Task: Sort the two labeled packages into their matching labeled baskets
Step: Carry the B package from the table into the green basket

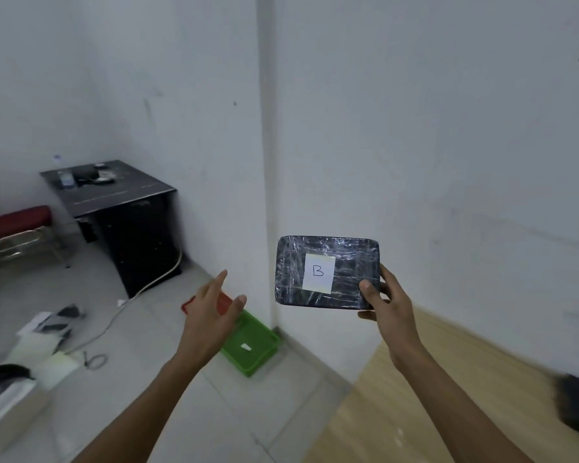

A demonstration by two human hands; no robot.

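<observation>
Right now my right hand (pixel 386 300) grips package B (pixel 328 273) by its lower right corner, label facing me — raised before the white wall (pixel 415 128). My left hand (pixel 211 312) hovers open, empty. Next: carry it to its matching basket; the green basket (pixel 251 345) and a red one (pixel 223 302) sit on the tiled floor (pixel 147 412), labels unreadable. The wooden worktop (pixel 448 396) lies right.

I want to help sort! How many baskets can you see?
2. A green basket sits on the floor by the wall corner; a red basket is just behind it, mostly hidden by the left hand.
</observation>
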